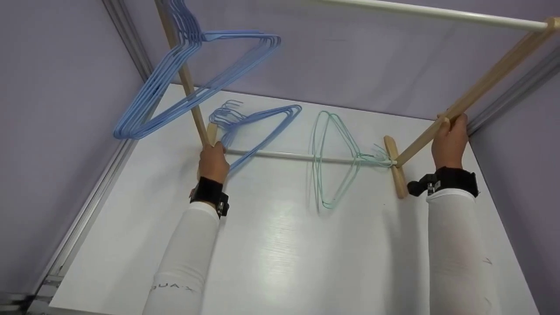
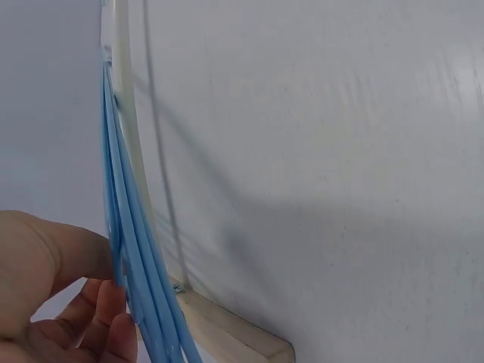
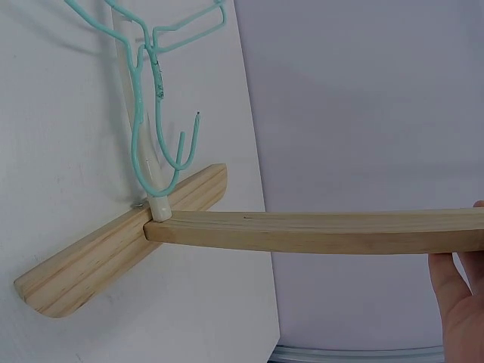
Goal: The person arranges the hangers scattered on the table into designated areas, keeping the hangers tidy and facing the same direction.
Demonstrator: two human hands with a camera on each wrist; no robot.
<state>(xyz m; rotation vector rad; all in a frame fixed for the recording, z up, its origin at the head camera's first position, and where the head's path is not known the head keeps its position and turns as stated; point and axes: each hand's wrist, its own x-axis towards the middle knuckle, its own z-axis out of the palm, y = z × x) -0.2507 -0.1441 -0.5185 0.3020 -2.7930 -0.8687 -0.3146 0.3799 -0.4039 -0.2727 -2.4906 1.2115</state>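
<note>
Our rack [image 1: 284,155] looks light and stiff. Our right grip [image 1: 451,142] holds its post [image 1: 494,74], a good spot; we can't tell if our left grip [image 1: 213,162] holds anything.

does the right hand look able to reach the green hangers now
Probably yes, once the right hand releases the wooden post it grips: the way to the green hangers looks open in front.
</note>
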